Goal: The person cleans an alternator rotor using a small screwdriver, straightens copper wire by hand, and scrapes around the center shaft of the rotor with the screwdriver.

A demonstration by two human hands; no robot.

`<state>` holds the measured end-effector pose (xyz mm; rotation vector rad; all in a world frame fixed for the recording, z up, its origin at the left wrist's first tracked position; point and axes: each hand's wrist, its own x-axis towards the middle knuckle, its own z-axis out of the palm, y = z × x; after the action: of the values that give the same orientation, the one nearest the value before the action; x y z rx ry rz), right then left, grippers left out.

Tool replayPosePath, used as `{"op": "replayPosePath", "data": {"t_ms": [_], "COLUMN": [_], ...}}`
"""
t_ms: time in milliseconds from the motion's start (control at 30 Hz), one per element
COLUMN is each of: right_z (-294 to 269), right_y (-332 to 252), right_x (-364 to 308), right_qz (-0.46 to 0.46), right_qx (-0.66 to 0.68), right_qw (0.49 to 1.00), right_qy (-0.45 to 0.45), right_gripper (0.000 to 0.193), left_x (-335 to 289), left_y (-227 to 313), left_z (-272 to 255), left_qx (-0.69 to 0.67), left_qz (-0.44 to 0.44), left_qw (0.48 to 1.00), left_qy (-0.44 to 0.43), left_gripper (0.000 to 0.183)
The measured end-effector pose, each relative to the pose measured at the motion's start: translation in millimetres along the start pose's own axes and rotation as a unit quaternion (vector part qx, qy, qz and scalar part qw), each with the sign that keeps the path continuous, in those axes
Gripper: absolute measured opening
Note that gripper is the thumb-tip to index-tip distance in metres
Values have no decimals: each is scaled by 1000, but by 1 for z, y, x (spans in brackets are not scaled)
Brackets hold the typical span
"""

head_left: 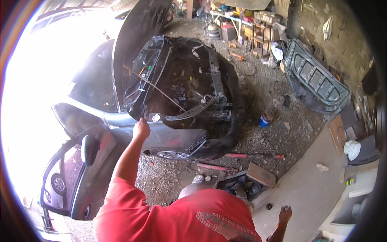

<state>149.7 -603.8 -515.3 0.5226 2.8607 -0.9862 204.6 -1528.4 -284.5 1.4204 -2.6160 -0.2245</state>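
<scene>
Grey car, hood raised, in upper middle on gravel floor; engine bay exposed, slim rod slanting across it. Person in red shirt. Left hand, arm stretched forward, at upper edge of near fender; fingers curled, cannot tell whether grip closes on anything. Right hand lower right, small pale thing at fingertips; cannot tell whether grip holds it. Dark round object just beside. Blue can right of car

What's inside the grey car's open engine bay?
A thin, pale, straight rod slants across; small dark parts lie below. The near grey metal fender and shadow hide the rest.
</scene>
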Motion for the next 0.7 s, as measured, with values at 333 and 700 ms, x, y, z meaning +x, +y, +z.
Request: {"op": "replayPosePath", "data": {"t_ms": [333,700], "right_z": [23,21], "right_y": [17,-99], "right_x": [-239,-205], "right_qz": [247,172], "right_qx": [122,-253], "right_qw": [895,924], "right_qy": [-352,-231], "right_gripper": [13,45], "left_x": [276,379], "left_y": [-74,-158], "left_z": [44,104], "left_qx": [-2,245], "left_qz": [40,304], "left_qw": [992,908], "left_qy": [116,155], "left_gripper": [28,38]}}
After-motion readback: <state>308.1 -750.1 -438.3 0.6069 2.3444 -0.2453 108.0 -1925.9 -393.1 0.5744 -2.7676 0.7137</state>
